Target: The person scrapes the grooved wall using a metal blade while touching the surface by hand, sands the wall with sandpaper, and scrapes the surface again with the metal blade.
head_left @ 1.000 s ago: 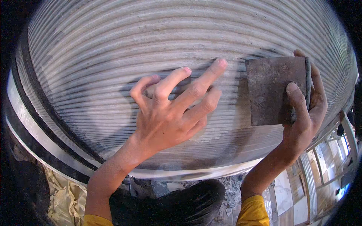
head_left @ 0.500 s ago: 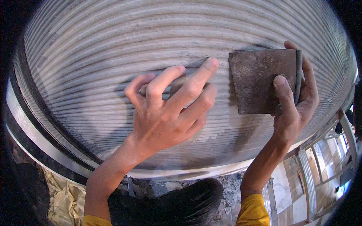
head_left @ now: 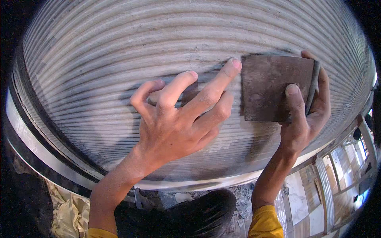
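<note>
We press the flat brown sanding block (head_left: 276, 88), pinched in the right hand (head_left: 303, 115) grip, against the ribbed grey panel (head_left: 119, 47), left hand (head_left: 178, 123) splayed open bracing alongside; best keep strokes following the ridges.

The light is bright and soft, like daylight. It is brightest at the lower right, where the pale floor (head_left: 305, 206) looks washed out. The left hand (head_left: 178, 123) throws a dark, fuzzy shadow up and to the left on the ribbed wall (head_left: 119, 51). The brown pad (head_left: 274, 87) is sharp, and so are both hands. The wall's straight lines bend like a bowl. The 4 corners are black.
</note>
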{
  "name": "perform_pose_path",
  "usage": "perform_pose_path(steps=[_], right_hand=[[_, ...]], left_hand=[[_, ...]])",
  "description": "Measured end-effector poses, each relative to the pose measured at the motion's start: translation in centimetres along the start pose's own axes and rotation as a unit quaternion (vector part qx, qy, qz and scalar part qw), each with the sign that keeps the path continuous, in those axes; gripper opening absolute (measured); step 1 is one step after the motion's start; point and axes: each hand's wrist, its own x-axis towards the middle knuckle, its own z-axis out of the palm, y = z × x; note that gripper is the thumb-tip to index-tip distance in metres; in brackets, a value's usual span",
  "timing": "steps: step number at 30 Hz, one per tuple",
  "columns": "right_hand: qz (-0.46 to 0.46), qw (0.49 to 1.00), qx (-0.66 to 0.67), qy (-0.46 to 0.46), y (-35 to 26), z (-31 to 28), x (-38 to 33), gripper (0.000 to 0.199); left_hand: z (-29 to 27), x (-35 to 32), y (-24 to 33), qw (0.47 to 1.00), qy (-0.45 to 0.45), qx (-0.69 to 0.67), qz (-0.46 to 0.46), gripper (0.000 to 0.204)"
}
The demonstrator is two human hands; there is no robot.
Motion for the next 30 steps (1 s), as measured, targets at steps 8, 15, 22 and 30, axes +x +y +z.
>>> perform_pose_path(steps=[8, 15, 22, 30], right_hand=[[0.029, 0.999, 0.002, 0.014, -0.3, 0.0, -0.8, 0.062], [0.027, 0.999, 0.038, 0.025, -0.4, 0.0, -0.7, 0.055], [0.081, 0.995, -0.015, -0.054, -2.9, -0.5, 0.4, 0.065], [0.062, 0.993, -0.014, -0.100, -3.1, 0.1, 1.5, 0.068]], left_hand=[[-0.1, 0.1, 0.2, 1.000, -0.006, -0.010, -0.007, 0.032], [-0.3, 0.0, 0.1, 1.000, -0.002, -0.006, -0.004, 0.029], [-0.6, -0.2, 0.0, 0.998, 0.024, -0.033, -0.055, 0.021], [-0.7, -0.1, 0.0, 0.999, 0.007, -0.027, -0.033, 0.023]])
